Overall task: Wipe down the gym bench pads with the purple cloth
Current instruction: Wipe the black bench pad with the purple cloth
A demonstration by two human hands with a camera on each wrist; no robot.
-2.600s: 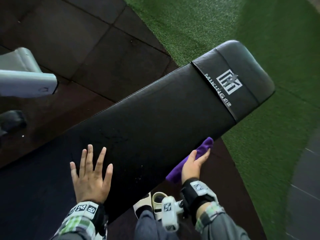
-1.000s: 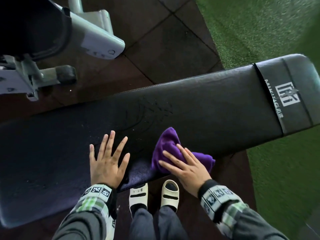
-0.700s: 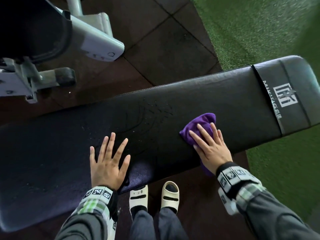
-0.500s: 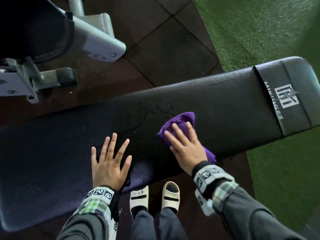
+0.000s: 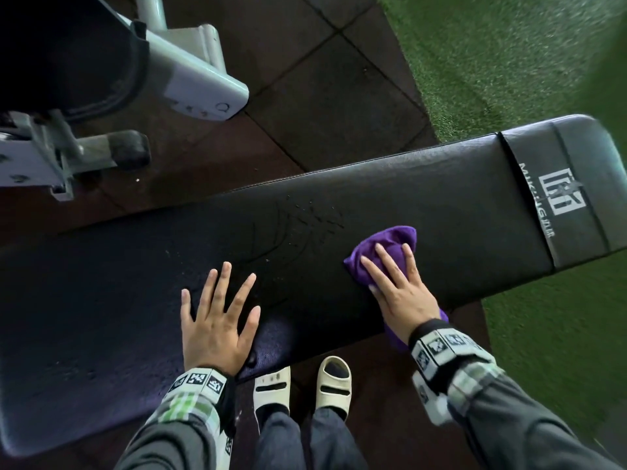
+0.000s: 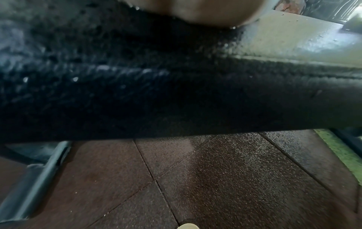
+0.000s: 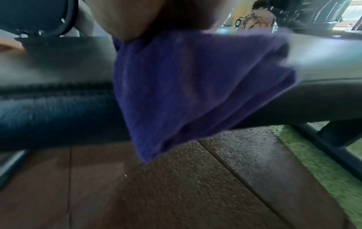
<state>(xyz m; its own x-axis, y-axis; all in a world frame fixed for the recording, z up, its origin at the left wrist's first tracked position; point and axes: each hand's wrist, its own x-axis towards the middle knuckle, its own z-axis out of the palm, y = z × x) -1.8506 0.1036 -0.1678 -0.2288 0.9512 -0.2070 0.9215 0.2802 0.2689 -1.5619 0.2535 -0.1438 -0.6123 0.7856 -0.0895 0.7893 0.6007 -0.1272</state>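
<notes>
A long black bench pad (image 5: 424, 212) runs across the head view, with a grey logo band at its right end. My right hand (image 5: 398, 286) lies flat on the purple cloth (image 5: 390, 244), pressing it onto the pad with straight fingers. Part of the cloth (image 7: 195, 86) hangs over the pad's near edge (image 7: 58, 99). My left hand (image 5: 217, 317) rests flat on the pad to the left, fingers spread, holding nothing. In the left wrist view only the heel of that hand (image 6: 205, 12) shows above the wet-looking pad (image 6: 137, 85).
A grey machine frame (image 5: 190, 76) with a black foot peg (image 5: 125, 149) stands at the back left. Dark rubber floor tiles (image 5: 325, 106) lie beyond the bench, green turf (image 5: 509, 56) to the right. My feet in pale sandals (image 5: 334, 381) stand under the pad's near edge.
My right hand has swept the cloth back to the right along the pad after a stroke to the left. The left hand has stayed flat in place.
</notes>
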